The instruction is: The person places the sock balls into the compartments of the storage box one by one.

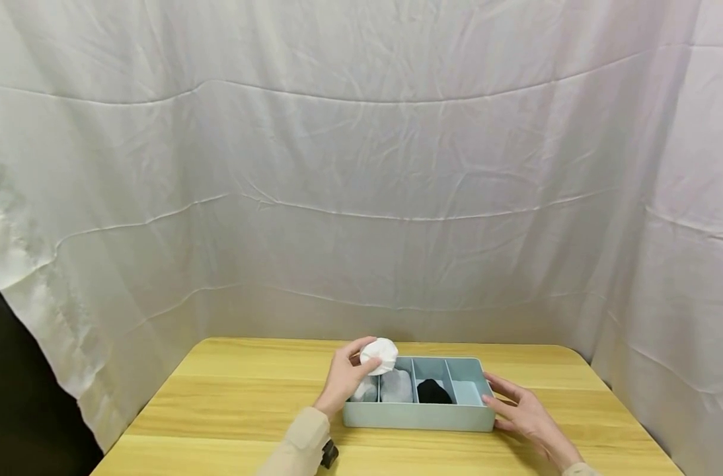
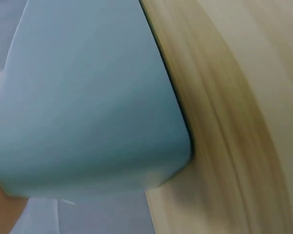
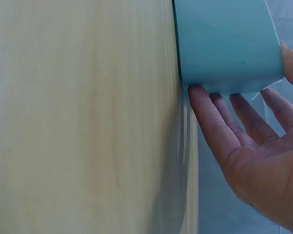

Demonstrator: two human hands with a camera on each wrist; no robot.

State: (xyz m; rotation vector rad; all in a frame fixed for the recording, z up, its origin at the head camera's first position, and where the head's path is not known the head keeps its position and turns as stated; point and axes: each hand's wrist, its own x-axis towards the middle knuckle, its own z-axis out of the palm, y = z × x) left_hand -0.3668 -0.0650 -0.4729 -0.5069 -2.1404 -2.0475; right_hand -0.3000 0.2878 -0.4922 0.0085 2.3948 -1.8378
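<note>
A pale blue divided box (image 1: 418, 416) stands on the wooden table. My left hand (image 1: 345, 375) pinches a round, white folded cloth bundle (image 1: 380, 355) above the box's left end. Whitish-grey cloth bundles (image 1: 396, 386) lie in the two left compartments, the leftmost partly hidden by the left hand. A black cloth bundle (image 1: 433, 391) sits in the compartment right of them. At the box's right end my right hand (image 1: 521, 412) touches the end wall with extended fingers (image 3: 212, 119), its thumb near the front corner. In the left wrist view, the box wall hides most of the left hand.
The wooden table (image 1: 236, 396) runs out on both sides of the box. Light grey curtains (image 1: 397, 165) hang behind it and at both sides. A dark black area (image 1: 22, 396) shows at the left edge. A small black object (image 1: 330, 454) is by the left sleeve.
</note>
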